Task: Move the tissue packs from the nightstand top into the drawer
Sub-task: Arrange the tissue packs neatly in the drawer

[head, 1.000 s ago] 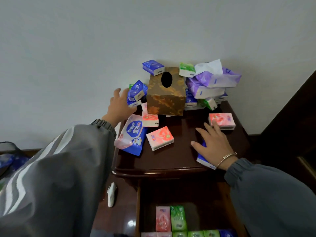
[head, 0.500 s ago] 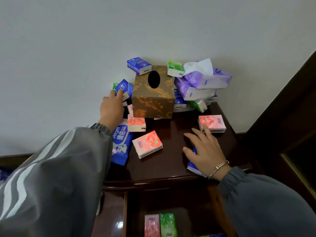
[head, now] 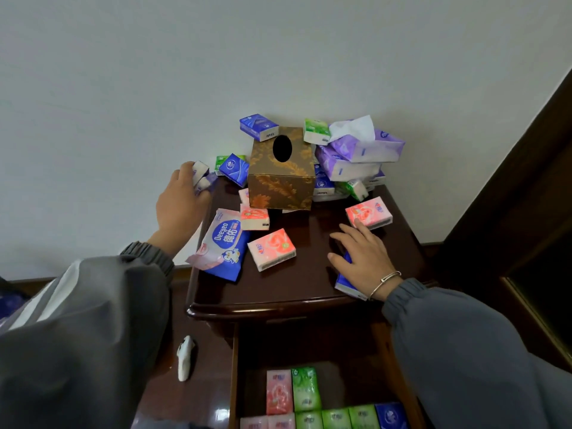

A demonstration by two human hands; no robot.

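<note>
Our left hand (head: 182, 205) fingers clench small purple-white tissue pack (head: 201, 178), headed for open wooden drawer (head: 349, 385) we guess; right hand (head: 362, 261) fingers flat, unclenched, pinning blue tissue pack (head: 343, 281) at dark tabletop (head: 309, 274) edge.

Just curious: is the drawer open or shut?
Open: the drawer juts out below the nightstand, with packs lying inside.

- Dark nightstand (head: 309, 292) is loaded.
- Brown tissue box (head: 280, 181) is set centre-back.
- Pink pack (head: 271, 249) is laid flat in front.
- Wipes pack (head: 223, 243) is overhung at left edge.
</note>
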